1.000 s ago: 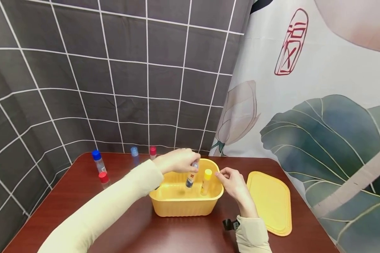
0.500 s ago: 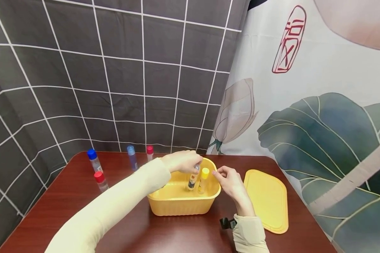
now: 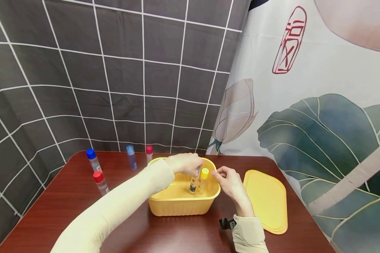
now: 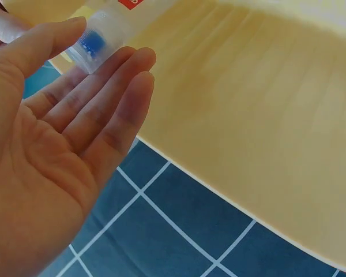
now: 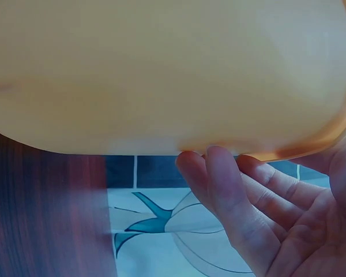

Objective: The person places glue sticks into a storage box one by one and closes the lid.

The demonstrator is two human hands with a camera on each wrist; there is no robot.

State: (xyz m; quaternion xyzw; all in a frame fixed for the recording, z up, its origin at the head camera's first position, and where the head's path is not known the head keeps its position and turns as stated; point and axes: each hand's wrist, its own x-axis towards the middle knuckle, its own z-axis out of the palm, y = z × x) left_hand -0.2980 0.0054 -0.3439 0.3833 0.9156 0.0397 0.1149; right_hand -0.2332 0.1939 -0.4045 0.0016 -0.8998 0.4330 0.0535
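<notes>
Left hand (image 3: 186, 164), fingers nearly closed, pinches the stick (image 3: 193, 184) inside center-frame bin (image 3: 182, 207), beside yellow stick (image 3: 203, 179); right hand (image 3: 230, 181) pinches the rim; four tubes (image 3: 131, 159) at left remain out, lid (image 3: 265, 202) off at right.

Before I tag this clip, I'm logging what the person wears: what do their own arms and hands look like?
The left sleeve and right sleeve are plain cream and unpatterned, each ending near the wrist. The left hand and right hand are bare. A small black device sits by the edge of the right sleeve; its details are too small to tell.
</notes>
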